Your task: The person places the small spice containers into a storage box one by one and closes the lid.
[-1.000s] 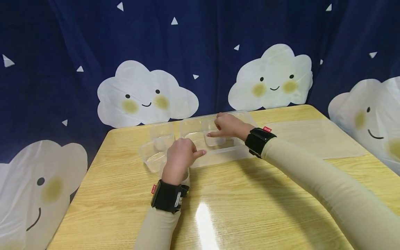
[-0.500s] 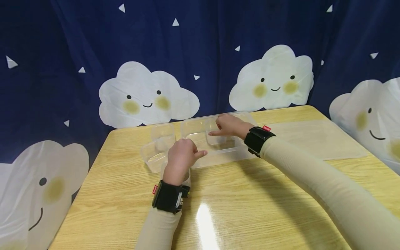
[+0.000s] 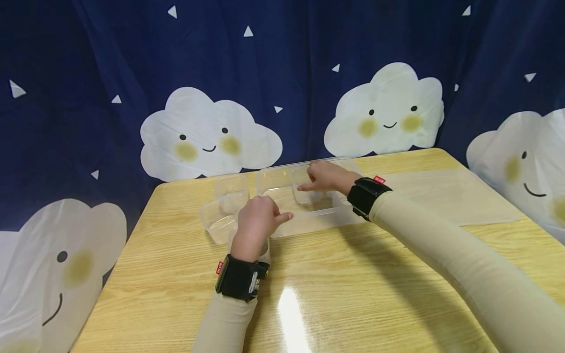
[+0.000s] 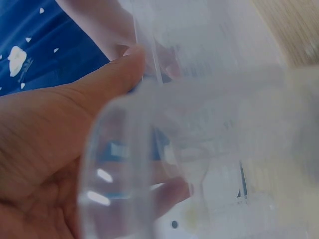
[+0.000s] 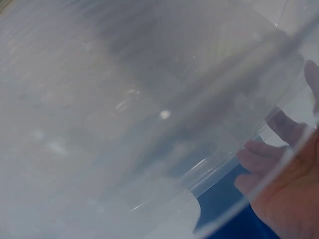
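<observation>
a pale wooden worktop [image 3: 353,289] stood before a dark blue curtain [image 3: 287,63] printed with smiling white clouds. at the left of the group, a small clear plastic container [image 3: 216,220] sat on the worktop, with another small clear tub [image 3: 229,187] just behind it. the left hand [image 3: 256,225] rested just right of that container, over a clear plastic cup [image 4: 199,164]. in the head view the hand hid most of the cup; in the left wrist view the cup's rim lay against the palm, the thumb [image 4: 107,79] pressed along its outer wall and the other fingers curled around the far side, so the fingers were clamped on the cup. to the right lay a large clear rectangular tray [image 3: 309,215], its near left corner just beside the left thumb. inside the tray, toward its back, stood a small clear box [image 3: 305,193]. the right hand [image 3: 324,177] reached over the tray's far side, its fingers curled over the box's rim and the forefinger pointed left along the edge. in the right wrist view, blurred clear plastic filled the frame and only fingertips [image 5: 264,154] showed behind it.
</observation>
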`<state>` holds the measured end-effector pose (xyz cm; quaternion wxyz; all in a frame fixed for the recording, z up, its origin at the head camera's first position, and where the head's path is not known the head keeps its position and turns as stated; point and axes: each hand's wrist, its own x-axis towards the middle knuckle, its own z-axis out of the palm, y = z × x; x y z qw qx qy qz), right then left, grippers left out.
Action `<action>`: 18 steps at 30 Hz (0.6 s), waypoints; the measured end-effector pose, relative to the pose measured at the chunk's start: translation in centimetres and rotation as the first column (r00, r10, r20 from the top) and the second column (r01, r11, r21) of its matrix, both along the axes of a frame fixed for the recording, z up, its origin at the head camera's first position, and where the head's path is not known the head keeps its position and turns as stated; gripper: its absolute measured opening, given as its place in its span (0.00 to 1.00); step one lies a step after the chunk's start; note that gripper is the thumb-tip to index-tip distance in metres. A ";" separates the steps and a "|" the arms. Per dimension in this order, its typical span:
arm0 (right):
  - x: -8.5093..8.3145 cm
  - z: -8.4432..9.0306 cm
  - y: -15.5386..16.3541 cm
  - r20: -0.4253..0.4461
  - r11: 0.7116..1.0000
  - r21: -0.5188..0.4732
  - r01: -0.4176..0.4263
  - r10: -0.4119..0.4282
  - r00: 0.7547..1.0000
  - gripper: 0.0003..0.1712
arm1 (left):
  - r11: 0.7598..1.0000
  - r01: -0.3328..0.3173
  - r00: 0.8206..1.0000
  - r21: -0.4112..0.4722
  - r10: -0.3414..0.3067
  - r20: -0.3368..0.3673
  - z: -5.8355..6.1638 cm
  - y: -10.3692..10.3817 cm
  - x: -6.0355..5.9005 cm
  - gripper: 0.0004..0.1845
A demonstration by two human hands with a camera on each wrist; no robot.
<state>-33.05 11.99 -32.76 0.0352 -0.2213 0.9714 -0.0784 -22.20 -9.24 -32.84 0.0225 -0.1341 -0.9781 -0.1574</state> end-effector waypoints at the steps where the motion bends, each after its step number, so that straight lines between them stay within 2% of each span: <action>1: 0.0 0.0 0.0 -0.001 1.000 -0.001 -0.002 0.002 1.000 0.28 | 1.000 -0.001 1.000 0.002 0.001 0.002 0.0 0.0 0.0 0.22; 18: -0.1 -0.1 0.0 0.024 1.000 0.014 0.016 -0.017 1.000 0.28 | 1.000 0.002 1.000 0.004 -0.002 -0.003 0.0 0.0 0.1 0.21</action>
